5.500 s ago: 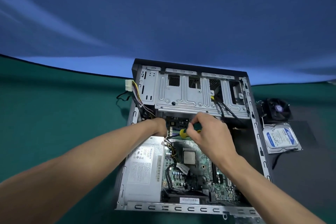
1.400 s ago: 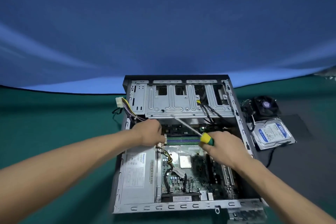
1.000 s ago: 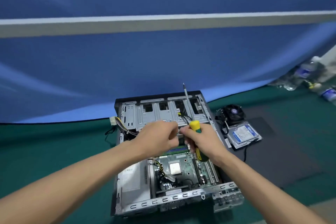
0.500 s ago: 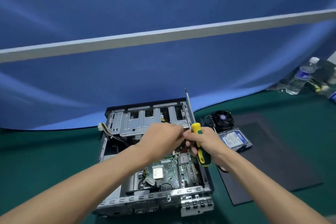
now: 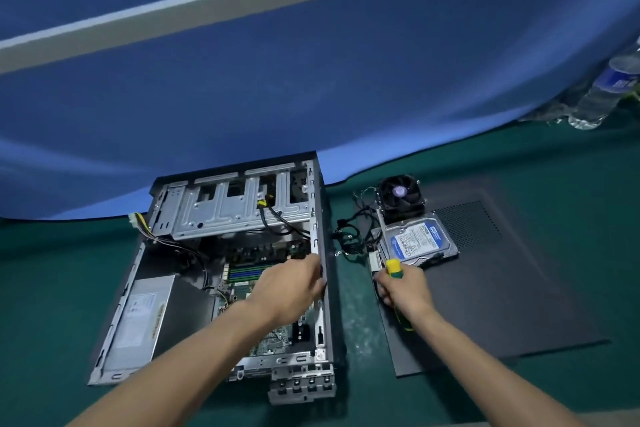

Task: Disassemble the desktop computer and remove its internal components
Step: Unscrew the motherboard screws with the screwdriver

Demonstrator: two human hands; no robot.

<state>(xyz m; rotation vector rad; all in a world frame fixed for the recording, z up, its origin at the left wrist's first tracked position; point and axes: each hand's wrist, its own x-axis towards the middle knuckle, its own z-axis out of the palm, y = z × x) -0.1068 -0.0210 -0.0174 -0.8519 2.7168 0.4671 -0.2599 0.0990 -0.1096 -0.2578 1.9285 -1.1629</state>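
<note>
The open desktop case (image 5: 316, 218) lies on the green table, with its drive cage (image 5: 239, 208) at the far end. The grey power supply (image 5: 138, 319) is at its left and the motherboard (image 5: 247, 274) in the middle. My left hand (image 5: 294, 286) hovers over the board, its fingertips at the case's right wall; whether they pinch anything is hidden. My right hand (image 5: 403, 291) is outside the case, over the black side panel (image 5: 502, 288). It grips a yellow and green screwdriver (image 5: 393, 267) by the handle, with the shaft hidden.
A removed hard drive (image 5: 415, 239) and a cooler fan (image 5: 401, 196) lie on the panel's far end, just beyond my right hand. Loose black cables (image 5: 349, 236) trail between them and the case. Water bottles (image 5: 602, 94) lie at the far right by the blue backdrop.
My hands have parted. The right hand carried the screwdriver out of the case, rightward over the black panel. The left hand stayed by the case's right wall. The view swung right.
</note>
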